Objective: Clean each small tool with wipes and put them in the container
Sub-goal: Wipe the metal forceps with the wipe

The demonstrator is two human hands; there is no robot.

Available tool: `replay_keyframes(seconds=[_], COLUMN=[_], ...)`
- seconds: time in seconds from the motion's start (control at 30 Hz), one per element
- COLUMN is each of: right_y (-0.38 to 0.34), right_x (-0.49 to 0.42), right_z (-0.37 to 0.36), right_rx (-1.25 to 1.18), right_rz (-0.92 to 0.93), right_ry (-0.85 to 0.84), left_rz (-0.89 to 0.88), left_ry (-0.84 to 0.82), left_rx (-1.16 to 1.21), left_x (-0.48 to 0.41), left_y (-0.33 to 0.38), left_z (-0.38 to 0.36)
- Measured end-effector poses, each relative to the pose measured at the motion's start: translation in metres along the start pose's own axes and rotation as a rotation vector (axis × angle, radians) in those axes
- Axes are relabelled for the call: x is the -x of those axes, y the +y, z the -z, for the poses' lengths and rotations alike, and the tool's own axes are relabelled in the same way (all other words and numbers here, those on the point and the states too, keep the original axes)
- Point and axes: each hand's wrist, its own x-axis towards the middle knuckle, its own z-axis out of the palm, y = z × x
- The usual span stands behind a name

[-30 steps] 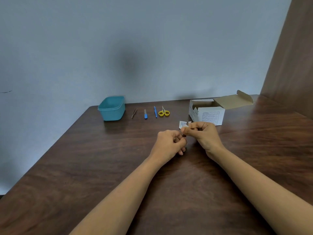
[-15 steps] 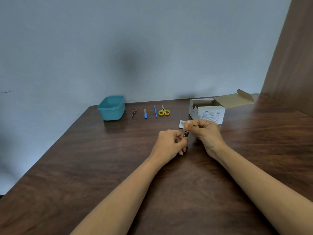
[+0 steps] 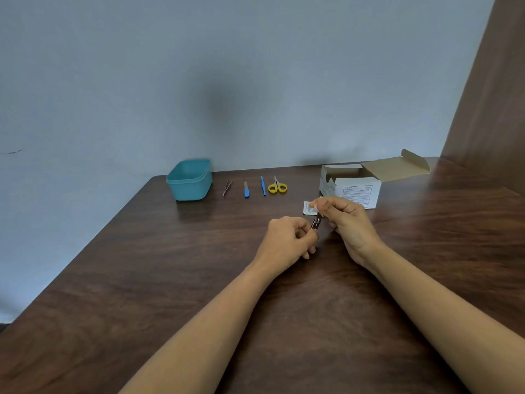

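On the dark counter (image 3: 170,280), an opened wipe box (image 3: 355,191) is seen at one o'clock from the hands, and the teal container (image 3: 189,183) at ten o'clock, well apart. A small metal tool (image 3: 316,222) is pinched in the grip of the left hand (image 3: 287,240). Its upper end is pinched by the right hand (image 3: 346,220), whether through a wipe cannot be told. Scissors (image 3: 277,186) and tweezers (image 3: 227,187) are laid out at twelve o'clock. Wiping is judged the step in hand. Next, a carry to the container is called for.

Left hand (image 3: 287,237) holds a small metal tool (image 3: 316,223) (shiny); right hand (image 3: 348,220) pinches its upper end
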Motion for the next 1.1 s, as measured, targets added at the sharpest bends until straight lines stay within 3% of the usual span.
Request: replay_keyframes(seconds=[0.2, 0.57, 0.83, 1.1], right_y=[0.001, 0.002, 0.004, 0.007], right_x=[-0.003, -0.007, -0.008, -0.009], right_z=[0.005, 0.012, 0.013, 0.012], right_rx=[-0.065, 0.106, 0.232, 0.218], right_rz=[0.006, 0.081, 0.160, 0.203], right_ry=[-0.042, -0.170, -0.122, -0.121], left_rz=[0.001, 0.006, -0.013, -0.010], left_ry=[0.003, 0.023, -0.003, -0.016], left_rx=[0.034, 0.148, 0.101, 0.202], left_x=[0.000, -0.003, -0.002, -0.003], left_y=[-0.001, -0.006, -0.007, -0.007], left_z=[0.001, 0.004, 0.003, 0.005])
